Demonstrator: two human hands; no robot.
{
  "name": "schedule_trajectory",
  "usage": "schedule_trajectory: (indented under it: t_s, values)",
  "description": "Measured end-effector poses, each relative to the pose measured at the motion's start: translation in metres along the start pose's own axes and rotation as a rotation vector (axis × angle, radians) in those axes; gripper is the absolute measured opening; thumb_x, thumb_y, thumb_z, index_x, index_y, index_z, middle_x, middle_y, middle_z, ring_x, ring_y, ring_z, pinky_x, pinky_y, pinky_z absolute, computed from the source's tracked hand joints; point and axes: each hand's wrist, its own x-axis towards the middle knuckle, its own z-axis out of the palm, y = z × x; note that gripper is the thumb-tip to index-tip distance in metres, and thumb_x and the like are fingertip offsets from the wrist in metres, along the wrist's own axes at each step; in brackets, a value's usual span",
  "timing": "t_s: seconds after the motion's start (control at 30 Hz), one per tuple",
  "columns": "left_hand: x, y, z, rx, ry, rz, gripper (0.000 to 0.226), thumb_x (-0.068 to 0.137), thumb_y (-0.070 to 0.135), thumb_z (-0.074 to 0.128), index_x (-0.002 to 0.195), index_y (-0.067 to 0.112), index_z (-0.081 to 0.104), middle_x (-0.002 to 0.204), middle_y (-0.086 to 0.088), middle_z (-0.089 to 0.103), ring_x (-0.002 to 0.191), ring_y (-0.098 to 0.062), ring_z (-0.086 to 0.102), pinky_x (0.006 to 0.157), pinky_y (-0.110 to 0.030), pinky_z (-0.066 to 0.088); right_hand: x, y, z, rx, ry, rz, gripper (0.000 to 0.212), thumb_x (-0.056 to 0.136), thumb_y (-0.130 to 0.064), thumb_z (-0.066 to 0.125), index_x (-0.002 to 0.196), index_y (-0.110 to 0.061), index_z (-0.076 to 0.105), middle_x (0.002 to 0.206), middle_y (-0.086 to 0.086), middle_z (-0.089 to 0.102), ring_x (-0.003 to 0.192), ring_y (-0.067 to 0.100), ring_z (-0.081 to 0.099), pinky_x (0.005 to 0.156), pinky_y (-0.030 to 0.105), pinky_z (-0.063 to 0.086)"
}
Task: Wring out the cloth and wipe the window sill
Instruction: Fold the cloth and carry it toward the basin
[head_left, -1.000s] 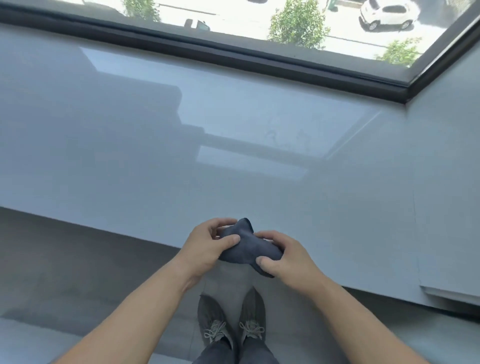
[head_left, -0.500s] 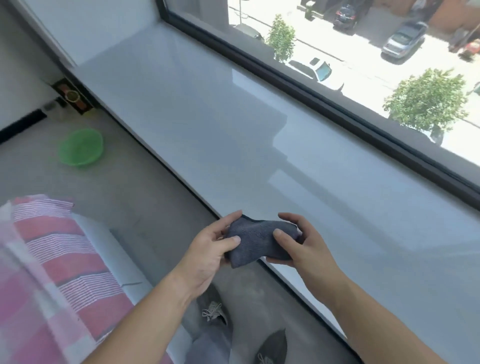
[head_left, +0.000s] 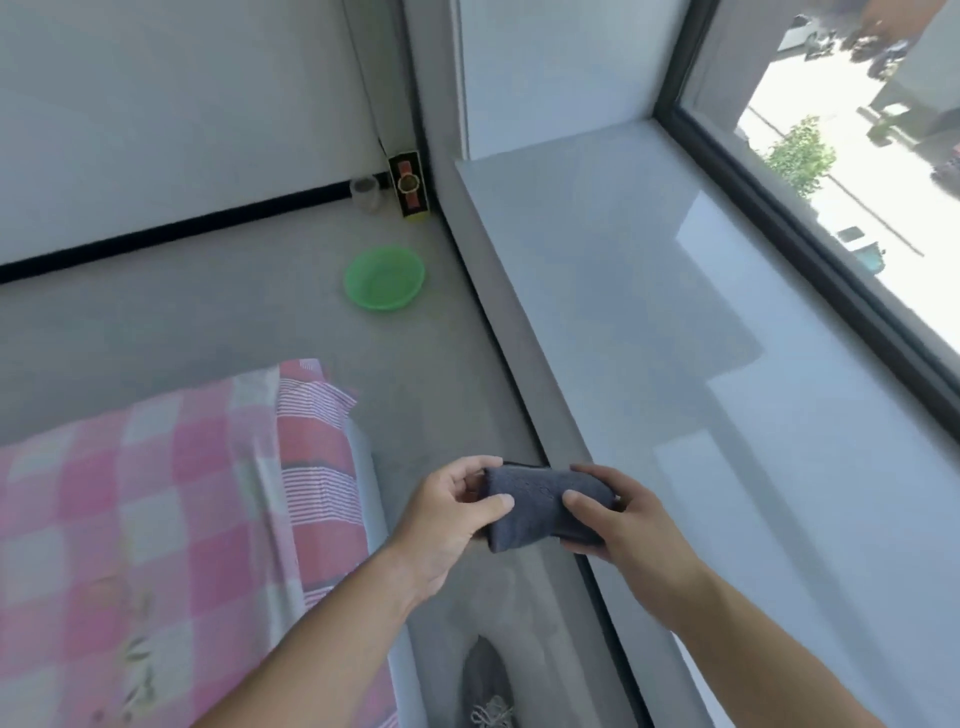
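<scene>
Dark grey folded cloth (head_left: 540, 506) is held up between both hands, right over the front edge of the sill, and as far as I can see it's not touching it. Going from the left: pink checked bedding (head_left: 145, 519) fills the lower left corner, and a round green plastic basin (head_left: 384, 278) sits on the grey floor (head_left: 208, 322) further back, near the sill's base. Then the left hand (head_left: 447, 525) pinches the cloth's left end, thumb on top, and the right hand (head_left: 623, 540) grips the right end the same way. Right of that is the glossy white window sill (head_left: 675, 338), then the dark-framed window (head_left: 831, 156).
</scene>
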Motion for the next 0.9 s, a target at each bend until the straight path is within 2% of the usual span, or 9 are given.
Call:
schedule_trajectory:
  t_s: [0.1,0.23,0.37,0.5,0.67,0.8,0.9]
  values:
    - [0.035,0.03,-0.023,-0.034,0.058,0.018,0.03,0.082,-0.009,0.069,0.102,0.013,0.066,0.094,-0.007,0.072,0.086,-0.018,0.068,0.083,-0.048,0.057,0.047,-0.034,0.025,-0.034,-0.065,0.003,0.03,0.09,-0.011,0.07,0.119,-0.016,0.064,0.112,0.012,0.07,0.096,0.026,0.073,0.074,0.036,0.061]
    - [0.087,0.068,-0.049,-0.089,0.127,0.04,0.028,0.082,-0.011,0.068,0.098,0.011,0.061,0.087,-0.003,0.069,0.083,-0.017,0.066,0.078,-0.043,0.057,0.114,-0.081,0.054,-0.097,-0.198,0.003,0.027,0.09,-0.011,0.07,0.117,-0.014,0.067,0.111,0.013,0.073,0.099,0.026,0.072,0.077,0.036,0.06]
    - [0.147,0.113,-0.082,-0.144,0.151,0.045,0.036,0.084,-0.008,0.068,0.112,0.015,0.061,0.1,-0.009,0.072,0.097,-0.026,0.069,0.086,-0.048,0.058,0.192,-0.135,0.087,-0.186,-0.347,-0.024,0.03,0.084,-0.02,0.071,0.114,-0.015,0.069,0.11,0.013,0.073,0.102,0.027,0.071,0.081,0.038,0.06]
    - [0.207,0.156,-0.114,-0.236,0.176,0.051,0.05,0.081,-0.001,0.071,0.124,0.022,0.061,0.113,-0.01,0.072,0.108,-0.026,0.068,0.093,-0.049,0.056,0.27,-0.186,0.129,-0.244,-0.442,-0.019,0.03,0.082,-0.021,0.07,0.112,-0.014,0.07,0.108,0.013,0.073,0.102,0.028,0.071,0.084,0.041,0.06]
    - [0.266,0.21,-0.156,-0.264,0.229,0.075,0.035,0.086,-0.004,0.067,0.118,0.01,0.067,0.114,-0.012,0.073,0.11,-0.028,0.068,0.094,-0.047,0.055,0.352,-0.24,0.188,-0.284,-0.485,-0.001,0.021,0.092,-0.006,0.064,0.113,-0.008,0.068,0.109,0.021,0.071,0.099,0.032,0.071,0.085,0.043,0.06]
    - [0.314,0.249,-0.2,-0.297,0.269,0.105,0.029,0.086,-0.004,0.067,0.112,0.007,0.07,0.111,-0.017,0.073,0.102,-0.028,0.07,0.082,-0.037,0.058,0.411,-0.271,0.242,-0.25,-0.459,0.004,0.027,0.09,-0.003,0.067,0.117,-0.006,0.064,0.11,0.024,0.069,0.091,0.027,0.071,0.077,0.04,0.061]
    - [0.354,0.28,-0.239,-0.287,0.288,0.1,0.025,0.087,-0.005,0.066,0.11,0.005,0.07,0.108,-0.018,0.073,0.103,-0.03,0.071,0.089,-0.042,0.057,0.454,-0.29,0.285,-0.237,-0.428,-0.002,0.035,0.085,-0.008,0.074,0.117,-0.008,0.063,0.11,0.02,0.07,0.094,0.03,0.072,0.08,0.044,0.061]
